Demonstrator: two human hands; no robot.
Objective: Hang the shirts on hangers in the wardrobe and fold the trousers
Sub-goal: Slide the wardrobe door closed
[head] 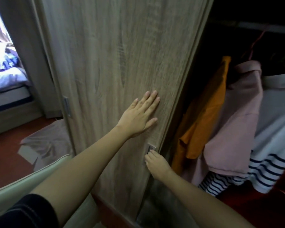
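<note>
A person's 2 bare arms reach toward a tall wood-grain sliding wardrobe door (115,66). The left hand (138,115) lies flat on the door panel, fingers spread and extended, near the door's right edge. Below it, the right hand (155,162) curls its fingertips into a recessed metal handle (150,148) set just inside that same edge. Right of the door's edge the wardrobe interior (253,17) stands open and dark, with an orange shirt (204,116), a pink shirt (235,129) and a navy-striped white shirt (266,158) hanging close together. At far left, a bed (8,83) sits beyond the door, and a crumpled beige garment (44,142) lies on the red floor (5,162).
</note>
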